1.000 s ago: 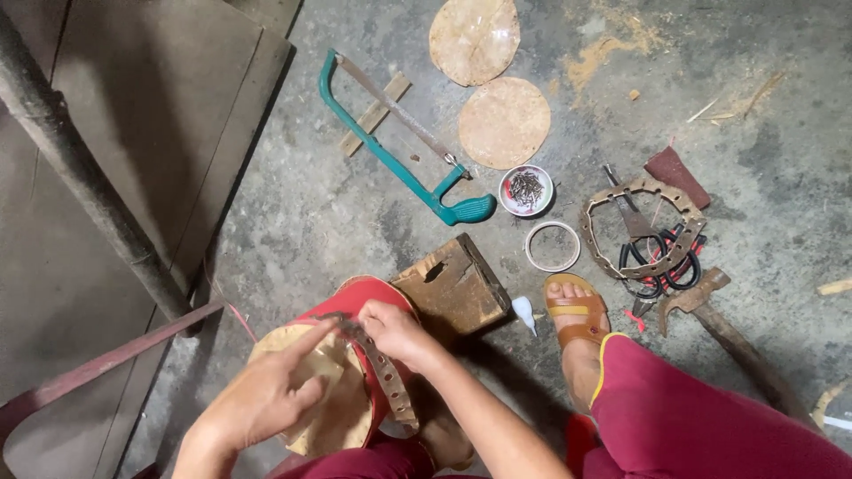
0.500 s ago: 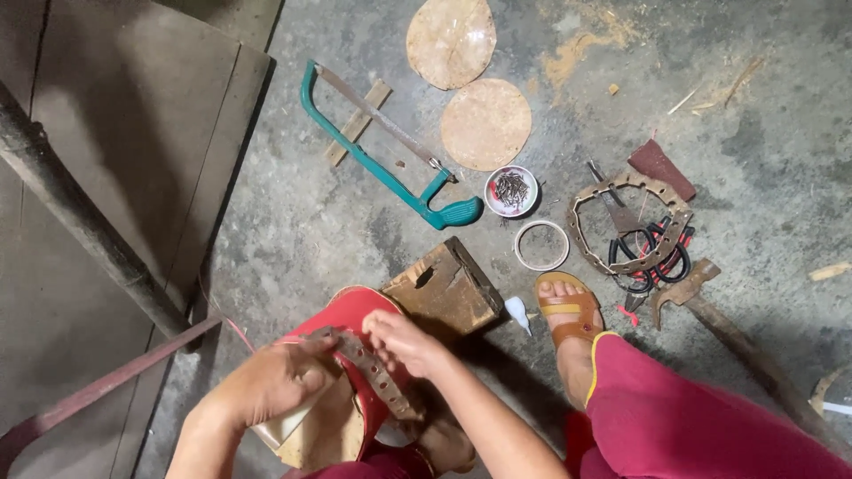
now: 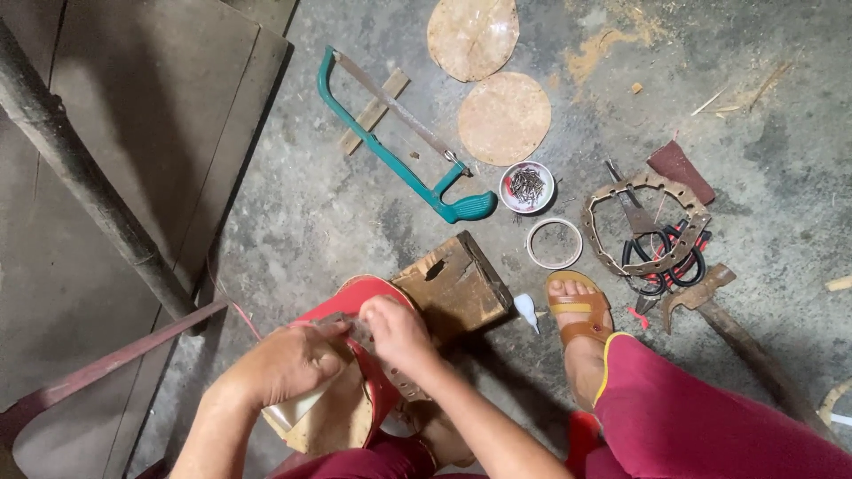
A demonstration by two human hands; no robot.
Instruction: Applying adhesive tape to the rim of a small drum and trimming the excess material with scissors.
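My left hand point(image 3: 288, 364) and my right hand point(image 3: 397, 333) are together over a round red-rimmed frame point(image 3: 373, 297) with a tan skin-like disc point(image 3: 333, 421) held on my lap. The left hand presses the disc's upper edge at the rim. My right hand pinches a perforated brown strip point(image 3: 404, 386) that runs along the rim. Right behind the frame stands a small wooden block point(image 3: 453, 284) on the concrete floor. My sandalled foot point(image 3: 577, 310) rests to the right of the block.
On the floor lie a teal hacksaw point(image 3: 399, 151), two round tan discs point(image 3: 503, 117), a small bowl of nails point(image 3: 526, 187), a white ring point(image 3: 554, 243), a perforated leather loop with scissors point(image 3: 652, 235), a hammer point(image 3: 710, 306) and a small white bottle point(image 3: 527, 310). A dark pole point(image 3: 80, 177) crosses at left.
My hands have drawn closer together on the red rim; the left hand slid up from the disc's middle to its upper edge. The camera view shifted slightly.
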